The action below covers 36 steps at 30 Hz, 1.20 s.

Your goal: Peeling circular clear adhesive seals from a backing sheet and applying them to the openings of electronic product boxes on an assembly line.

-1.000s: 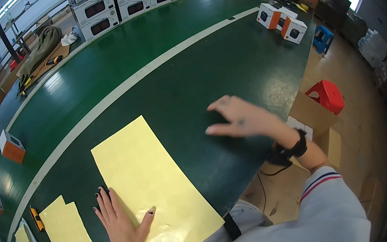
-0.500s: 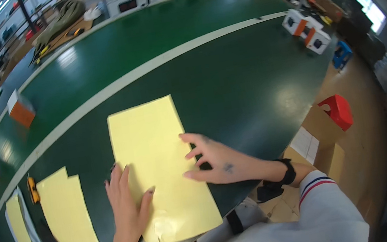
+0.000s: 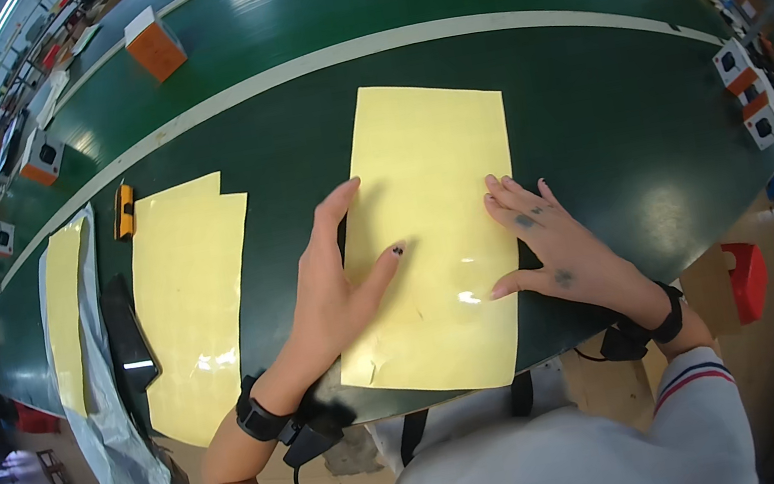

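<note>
A glossy yellow sheet (image 3: 426, 165), or a squared stack of them, lies on the green tabletop in front of me. My left hand (image 3: 338, 285) is at its left edge, fingers curved along the side and thumb stretched over the surface. On the right edge rests my right hand (image 3: 565, 249), its fingers spread and thumb apart, touching the yellow surface. Neither hand grips anything. To the left lie more yellow sheets (image 3: 188, 294), slightly out of line with each other at the top.
Left of the sheets are an orange cutter knife (image 3: 123, 213), a dark flat object (image 3: 124, 334) and a grey plastic bag (image 3: 124, 466) with a yellow strip on it. White-and-orange boxes (image 3: 156, 46) stand farther off. A red stool (image 3: 748, 281) is below the table's right side.
The view has swung left, so everything sits farther right. My left hand's fingers are more bent at the sheet's left edge; my right hand's fingers now lie flatter on the right edge.
</note>
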Tool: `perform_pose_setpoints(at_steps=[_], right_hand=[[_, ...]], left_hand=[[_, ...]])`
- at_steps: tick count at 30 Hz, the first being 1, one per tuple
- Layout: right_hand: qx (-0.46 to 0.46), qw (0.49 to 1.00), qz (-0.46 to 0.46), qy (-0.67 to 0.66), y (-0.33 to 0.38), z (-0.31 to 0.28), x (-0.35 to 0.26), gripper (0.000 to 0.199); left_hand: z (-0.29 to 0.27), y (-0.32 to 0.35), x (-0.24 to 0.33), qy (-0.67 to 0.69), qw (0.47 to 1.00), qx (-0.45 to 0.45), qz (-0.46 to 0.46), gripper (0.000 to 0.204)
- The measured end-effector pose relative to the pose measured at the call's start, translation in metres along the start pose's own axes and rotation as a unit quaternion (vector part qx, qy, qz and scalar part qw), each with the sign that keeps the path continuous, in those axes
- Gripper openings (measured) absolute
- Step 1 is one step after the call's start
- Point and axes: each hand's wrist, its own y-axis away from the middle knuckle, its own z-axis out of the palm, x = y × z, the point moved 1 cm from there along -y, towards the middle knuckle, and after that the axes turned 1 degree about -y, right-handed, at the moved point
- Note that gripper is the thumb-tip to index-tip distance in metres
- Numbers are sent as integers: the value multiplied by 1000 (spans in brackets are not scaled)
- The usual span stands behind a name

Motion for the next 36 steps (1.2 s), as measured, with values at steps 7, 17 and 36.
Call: perform_pose_setpoints(at_steps=[7,17,36], right_hand=[[121,992,-42,18,8,7,1,53],[214,964,-108,119,20,-23,-19,56],[303,928,-204,79,-30,-46,-72,26]], left_hand=[[-10,-9,3,282,943,78,-158,63],[-28,-4,12,399,867,-143,-261,52],[2,30,40,314,938,123,-78,31]])
